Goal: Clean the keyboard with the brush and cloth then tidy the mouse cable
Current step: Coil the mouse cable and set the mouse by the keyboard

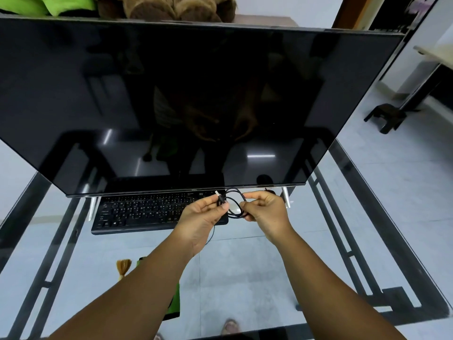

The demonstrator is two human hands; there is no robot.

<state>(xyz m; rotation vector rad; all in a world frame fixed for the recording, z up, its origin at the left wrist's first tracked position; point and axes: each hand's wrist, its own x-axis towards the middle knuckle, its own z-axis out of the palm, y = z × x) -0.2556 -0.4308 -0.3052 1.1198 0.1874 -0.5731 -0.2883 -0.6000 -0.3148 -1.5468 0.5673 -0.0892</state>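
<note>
A black keyboard (147, 212) lies on the glass table under the big screen. Above its right end both hands hold the black mouse cable (235, 204), wound into loops. My left hand (203, 214) pinches the cable just behind its silver USB plug (217, 193). My right hand (264, 209) grips the loops from the right side. One strand of cable hangs down below my left palm. The mouse itself is hidden. A brush with tan bristles (123, 267) and a green cloth (175, 300) lie near the table's front, mostly behind my left forearm.
A large dark screen (171, 94) on two metal feet (92, 207) stands across the back of the glass table (245, 266). Plush toys sit behind its top edge. A dark stool (387, 119) is on the floor at the right.
</note>
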